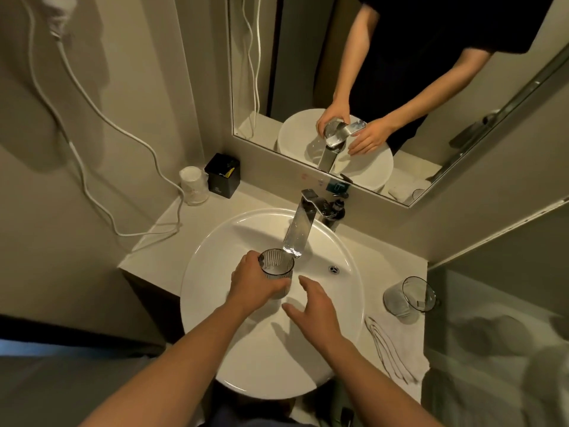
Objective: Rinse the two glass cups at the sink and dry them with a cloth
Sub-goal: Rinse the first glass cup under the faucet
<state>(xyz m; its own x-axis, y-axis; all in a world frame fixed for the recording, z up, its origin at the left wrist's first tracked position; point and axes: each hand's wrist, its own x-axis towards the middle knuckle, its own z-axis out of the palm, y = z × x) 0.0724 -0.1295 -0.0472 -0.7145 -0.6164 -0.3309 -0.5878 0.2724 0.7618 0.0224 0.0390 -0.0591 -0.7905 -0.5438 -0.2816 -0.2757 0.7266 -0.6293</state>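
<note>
My left hand grips a ribbed glass cup upright over the round white sink, its rim just under the spout of the chrome tap. Some water lies in the cup's bottom. My right hand hovers beside the cup over the basin, fingers spread and holding nothing. The second glass cup lies tilted on its side on the counter to the right of the sink. A white cloth with dark stripes lies on the counter below that cup.
The drain sits right of the tap's spout. A black box and a wrapped stack of cups stand at the counter's back left, near a white cable. A mirror hangs behind the tap.
</note>
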